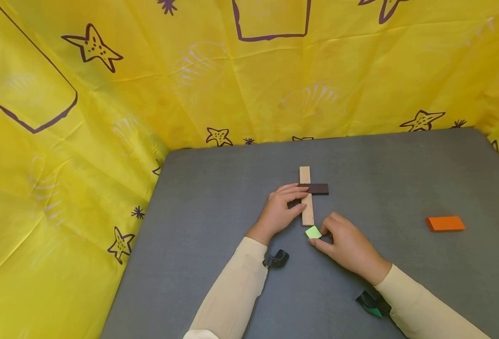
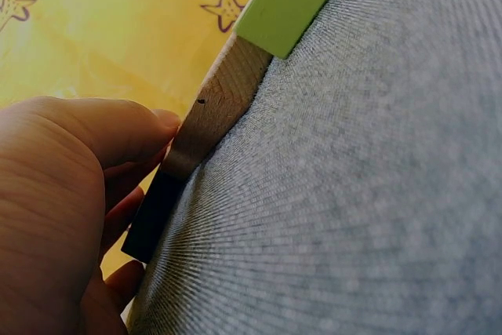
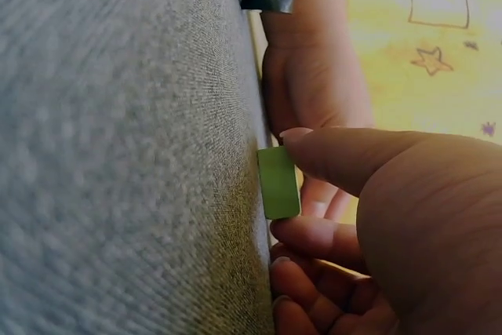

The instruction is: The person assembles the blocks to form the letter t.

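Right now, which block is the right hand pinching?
The bright green block, pinched by the right hand; the orange block lies alone, while the dark block and pale wood are at the left hand.

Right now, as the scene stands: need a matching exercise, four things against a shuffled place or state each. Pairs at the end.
1. orange block
2. green block
3. dark block
4. pale wood

A. crosswise to the long pale line
B. at the thumb of the left hand
C. apart from the rest, on the right
D. pinched by the right hand

Pairs: 1-C, 2-D, 3-A, 4-B
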### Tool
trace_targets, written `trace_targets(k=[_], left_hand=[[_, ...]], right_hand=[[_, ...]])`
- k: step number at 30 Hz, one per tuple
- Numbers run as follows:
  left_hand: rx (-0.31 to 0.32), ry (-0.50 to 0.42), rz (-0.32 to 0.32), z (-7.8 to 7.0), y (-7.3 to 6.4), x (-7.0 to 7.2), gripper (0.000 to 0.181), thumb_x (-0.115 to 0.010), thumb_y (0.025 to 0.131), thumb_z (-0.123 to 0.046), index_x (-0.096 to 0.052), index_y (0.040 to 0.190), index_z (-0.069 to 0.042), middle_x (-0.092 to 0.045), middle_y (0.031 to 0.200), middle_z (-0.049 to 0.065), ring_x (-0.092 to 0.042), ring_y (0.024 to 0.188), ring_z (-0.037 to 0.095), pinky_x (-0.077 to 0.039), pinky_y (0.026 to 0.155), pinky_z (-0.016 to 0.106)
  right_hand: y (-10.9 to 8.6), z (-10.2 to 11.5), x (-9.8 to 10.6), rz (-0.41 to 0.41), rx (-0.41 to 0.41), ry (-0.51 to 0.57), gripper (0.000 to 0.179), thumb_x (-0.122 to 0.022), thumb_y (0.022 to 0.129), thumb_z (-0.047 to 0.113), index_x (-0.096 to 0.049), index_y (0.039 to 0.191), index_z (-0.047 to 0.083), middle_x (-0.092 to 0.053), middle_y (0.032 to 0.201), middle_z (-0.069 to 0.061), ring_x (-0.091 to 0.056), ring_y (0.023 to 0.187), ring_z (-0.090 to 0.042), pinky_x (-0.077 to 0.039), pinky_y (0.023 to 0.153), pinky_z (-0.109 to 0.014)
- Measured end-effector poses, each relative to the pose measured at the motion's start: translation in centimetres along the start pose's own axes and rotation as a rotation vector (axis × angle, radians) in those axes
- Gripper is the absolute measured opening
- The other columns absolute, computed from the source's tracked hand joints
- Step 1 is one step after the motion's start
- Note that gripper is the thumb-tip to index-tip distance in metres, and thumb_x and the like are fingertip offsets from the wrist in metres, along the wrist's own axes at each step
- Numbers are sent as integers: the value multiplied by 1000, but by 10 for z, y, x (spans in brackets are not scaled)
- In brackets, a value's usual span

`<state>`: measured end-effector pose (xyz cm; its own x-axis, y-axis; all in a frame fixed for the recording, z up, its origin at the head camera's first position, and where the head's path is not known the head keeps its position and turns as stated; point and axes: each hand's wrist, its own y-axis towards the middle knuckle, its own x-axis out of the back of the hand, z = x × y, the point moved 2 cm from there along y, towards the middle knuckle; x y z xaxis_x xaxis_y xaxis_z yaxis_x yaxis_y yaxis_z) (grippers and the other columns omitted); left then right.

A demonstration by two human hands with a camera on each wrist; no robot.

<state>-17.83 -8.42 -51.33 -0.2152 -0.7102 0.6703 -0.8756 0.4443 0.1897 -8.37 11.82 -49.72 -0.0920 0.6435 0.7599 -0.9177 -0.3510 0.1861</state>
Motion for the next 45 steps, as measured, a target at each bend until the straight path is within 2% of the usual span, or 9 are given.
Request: trace_targets(k=[6, 12, 30, 45], left_hand=[[3, -6, 5, 1, 0, 0, 37, -78, 105, -19, -76, 141, -13, -66, 149, -7, -42, 150, 6, -27, 124, 51], [9, -8, 4, 0, 0, 0, 37, -77, 105, -19, -76, 141, -13, -66, 149, -8, -42, 151, 6, -27, 124, 51], [8, -12, 5, -4, -1, 3, 37, -77, 105, -19, -76, 141, -13, -66, 149, -8, -42, 150, 6, -26, 125, 50], [-6, 2, -6, -1, 0, 0, 35, -77, 105, -18, -77, 140, -12, -67, 148, -6, -43, 150, 7, -28, 123, 49]], right_hand=[[1, -3, -1, -1, 21, 20, 33, -95, 88, 25, -63, 84, 17, -52, 86, 6, -48, 73, -10, -48, 66, -34], [2, -7, 2, 35, 55, 63, 29, -95, 87, 19, -66, 88, 17, -54, 90, 6, -51, 77, -10, -49, 70, -33], [3, -7, 2, 37, 68, 64, 26, -94, 88, 16, -68, 92, 17, -52, 88, 6, -50, 77, -9, -48, 68, -33], [2, -8, 1, 36, 56, 66, 24, -93, 89, 12, -70, 93, 15, -54, 90, 7, -52, 79, -9, -50, 70, -33]])
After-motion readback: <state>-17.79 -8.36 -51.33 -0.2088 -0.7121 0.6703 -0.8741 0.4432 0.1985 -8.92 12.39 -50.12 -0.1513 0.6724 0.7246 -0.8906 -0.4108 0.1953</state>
